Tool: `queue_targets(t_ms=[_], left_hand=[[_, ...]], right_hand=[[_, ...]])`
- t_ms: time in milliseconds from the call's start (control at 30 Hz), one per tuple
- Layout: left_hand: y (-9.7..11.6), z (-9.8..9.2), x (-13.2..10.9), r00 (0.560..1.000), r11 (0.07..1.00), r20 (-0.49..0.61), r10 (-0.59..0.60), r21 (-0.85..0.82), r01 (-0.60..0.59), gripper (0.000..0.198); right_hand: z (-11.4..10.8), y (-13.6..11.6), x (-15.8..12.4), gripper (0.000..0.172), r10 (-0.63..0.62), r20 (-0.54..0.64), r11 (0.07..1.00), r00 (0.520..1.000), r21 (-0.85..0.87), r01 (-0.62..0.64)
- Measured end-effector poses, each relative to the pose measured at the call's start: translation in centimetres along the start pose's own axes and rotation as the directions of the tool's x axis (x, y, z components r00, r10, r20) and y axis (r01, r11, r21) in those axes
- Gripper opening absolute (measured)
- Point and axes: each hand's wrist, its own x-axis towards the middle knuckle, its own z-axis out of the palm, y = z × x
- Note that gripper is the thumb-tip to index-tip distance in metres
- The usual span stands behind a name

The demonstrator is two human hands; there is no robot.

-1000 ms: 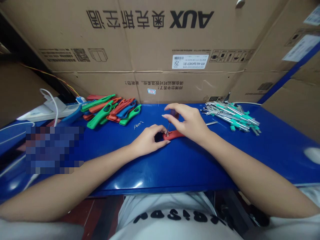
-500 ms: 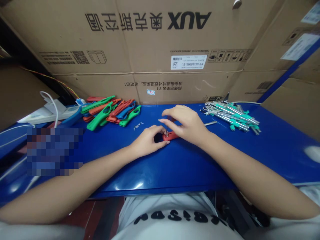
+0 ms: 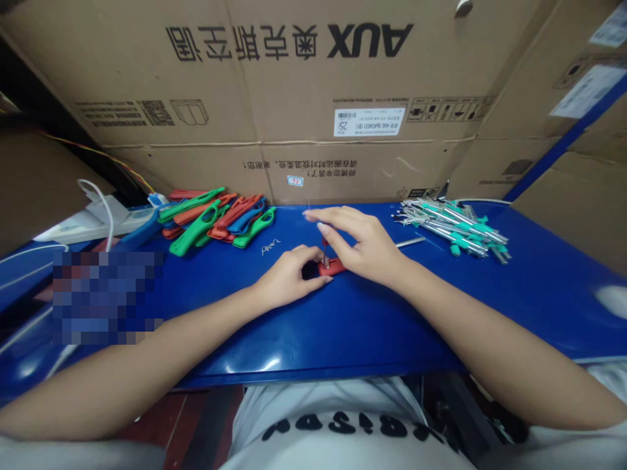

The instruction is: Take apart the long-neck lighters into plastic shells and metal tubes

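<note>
A red lighter handle [image 3: 337, 264] lies on the blue tabletop, pinched near its left end between the thumb and fingers of my left hand [image 3: 294, 274]. Above it my right hand [image 3: 365, 238] has thumb and fingers around the top of a small screwdriver [image 3: 324, 243]. The screwdriver stands nearly upright, its thin shaft reaching down to the lighter handle; its upper part is mostly hidden by the thumb. A metal tube [image 3: 410, 242] sticks out beyond my right hand, and its other end is hidden. Small screws [image 3: 270, 247] lie loose left of my hands.
Red, green and blue lighter handles [image 3: 196, 228] are heaped at the back left. Several metal tubes with teal parts and wires [image 3: 458, 228] are piled at the back right. A large cardboard box [image 3: 274, 117] walls off the rear. A white power strip [image 3: 88, 225] and cables lie far left.
The fingers of my right hand have shifted slightly up and left on the screwdriver, and its red grip shows more now. My left hand and the lighter handle stay in place.
</note>
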Motion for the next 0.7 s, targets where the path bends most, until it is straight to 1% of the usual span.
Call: queue_targets(t_ms=[67,100,133,200,267,300,367,467,500,533,633,700], left_hand=[[0.07,-0.04,-0.02,1.000,1.000,0.010,0.010,0.003,-0.010,0.017],[0.08,-0.04,-0.04,1.000,1.000,0.011,0.016,0.008,-0.016,0.016],[0.08,-0.03,-0.05,1.000,1.000,0.009,0.021,0.014,-0.021,0.017],[0.05,0.02,-0.07,1.000,0.999,0.007,0.028,0.029,-0.028,0.017],[0.03,0.05,-0.07,0.999,0.999,0.007,0.031,0.041,-0.031,0.018],[0.03,0.05,-0.06,1.000,0.999,0.008,0.030,0.043,-0.030,0.018],[0.09,0.01,-0.04,1.000,0.999,0.007,0.024,0.048,-0.024,0.018],[0.19,-0.05,-0.04,1.000,0.999,0.017,0.013,0.041,-0.013,0.017],[0.22,-0.05,-0.05,1.000,0.999,0.020,0.012,0.036,-0.013,0.016],[0.24,-0.04,-0.06,1.000,0.999,0.021,0.012,0.031,-0.013,0.016],[0.29,0.05,-0.09,1.000,1.000,0.016,0.011,0.023,-0.012,0.015],[0.33,0.12,-0.09,1.000,1.000,0.019,0.007,0.020,-0.008,0.014]], right_hand=[[0.07,-0.13,0.02,0.034,0.058,0.016,0.994,0.998,0.088,-0.059],[0.04,-0.14,0.04,0.032,0.075,0.008,0.994,0.997,0.079,-0.076],[-0.02,-0.12,0.07,0.026,0.078,-0.014,0.996,0.997,0.034,-0.078],[-0.23,0.03,0.14,0.015,0.038,-0.064,0.993,0.997,-0.110,-0.045],[-0.40,0.20,0.18,0.018,-0.016,-0.062,0.977,0.998,-0.212,0.002],[-0.43,0.25,0.18,0.020,-0.030,-0.045,0.973,0.999,-0.231,0.019],[-0.36,0.28,0.18,0.025,-0.033,-0.010,0.980,0.999,-0.195,0.030],[-0.14,0.19,0.15,0.037,0.000,0.046,0.999,0.999,-0.033,0.002],[-0.10,0.15,0.14,0.036,0.008,0.048,1.000,0.999,-0.013,-0.008],[-0.11,0.11,0.14,0.032,0.011,0.037,0.999,0.999,-0.030,-0.010],[-0.35,0.00,0.15,0.016,-0.027,-0.018,0.981,0.999,-0.194,0.023],[-0.58,-0.10,0.17,0.014,-0.060,-0.012,0.965,0.998,-0.255,0.055]])
